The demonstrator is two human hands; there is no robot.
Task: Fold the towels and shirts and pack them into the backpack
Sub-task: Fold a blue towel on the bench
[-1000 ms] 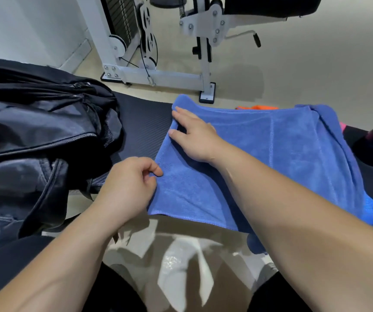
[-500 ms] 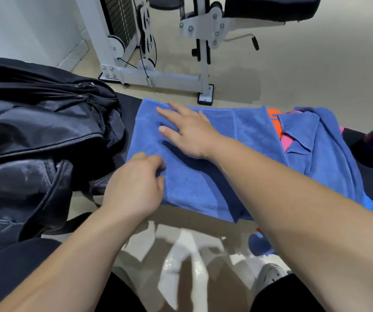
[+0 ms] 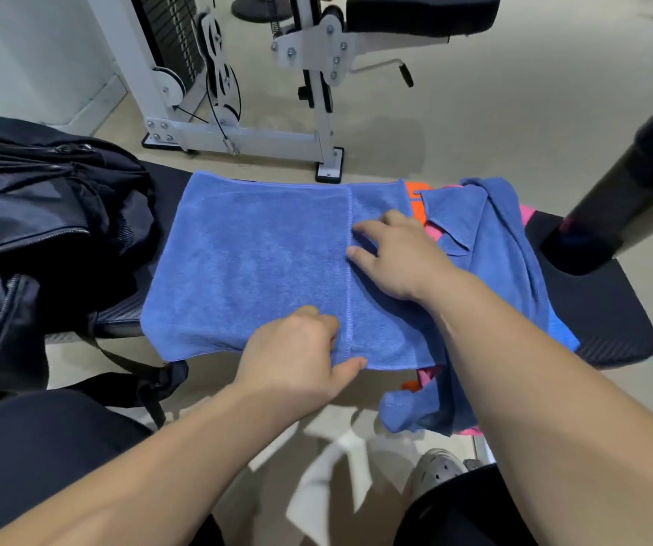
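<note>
Two hands are on a folded blue towel (image 3: 254, 262) that lies flat across a black padded table (image 3: 608, 317), its near edge hanging slightly over the table's near side. The left hand (image 3: 297, 356) is at that near edge beside a stitched seam, its fingers curled on top of the cloth and its thumb lying along the hem, so it appears to pinch the towel there. The right hand (image 3: 399, 262) rests farther back and to the right on the same towel, palm down, fingers loosely extended with their tips at the seam line, gripping nothing.

Just left of the towel sits a black backpack (image 3: 41, 230), touching the towel's left edge, with a strap trailing down toward the floor (image 3: 474, 132). To the right, a second blue cloth (image 3: 494, 230) lies crumpled over an orange garment (image 3: 415, 202) and a pink garment (image 3: 433, 232), part of the pile drooping off the near edge. A white exercise machine (image 3: 238, 132) stands on the floor beyond the table.
</note>
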